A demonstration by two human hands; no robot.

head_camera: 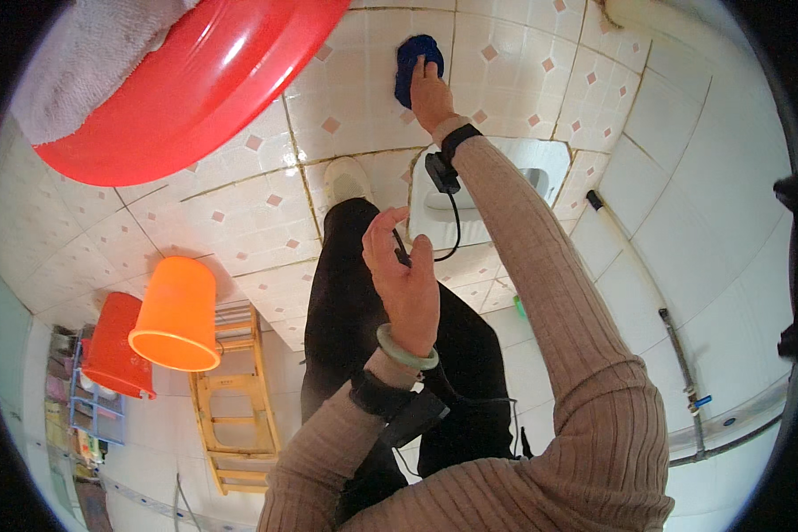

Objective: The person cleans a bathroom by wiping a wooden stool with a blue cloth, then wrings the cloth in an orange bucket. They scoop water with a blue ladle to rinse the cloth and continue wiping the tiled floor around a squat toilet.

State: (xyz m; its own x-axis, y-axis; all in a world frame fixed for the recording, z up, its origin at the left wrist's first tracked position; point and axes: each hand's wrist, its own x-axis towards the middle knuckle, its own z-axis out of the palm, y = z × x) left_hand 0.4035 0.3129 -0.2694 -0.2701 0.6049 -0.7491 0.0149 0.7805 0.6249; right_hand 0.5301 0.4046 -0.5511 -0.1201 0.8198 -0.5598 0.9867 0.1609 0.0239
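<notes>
My right hand (432,100) presses flat on a dark blue cloth (407,66), which lies bunched on the patterned tile floor (372,133). Its arm reaches over a white squat toilet pan (439,229) set into the floor. A small black device is strapped to that wrist, and a black cable (458,226) loops from it towards my left hand (402,272). The left hand hovers above my knees, thumb apart from its curled fingers. Part of the cable shows in that gap; whether it is gripped is unclear. A pale green bangle (405,352) circles the left wrist.
A large red basin (239,80) with a pale towel (106,60) over its rim is at upper left. Orange bucket (179,306), red bucket (116,339) and wooden folding ladder (236,455) are at left. A pipe (628,246) runs along the tiled right wall.
</notes>
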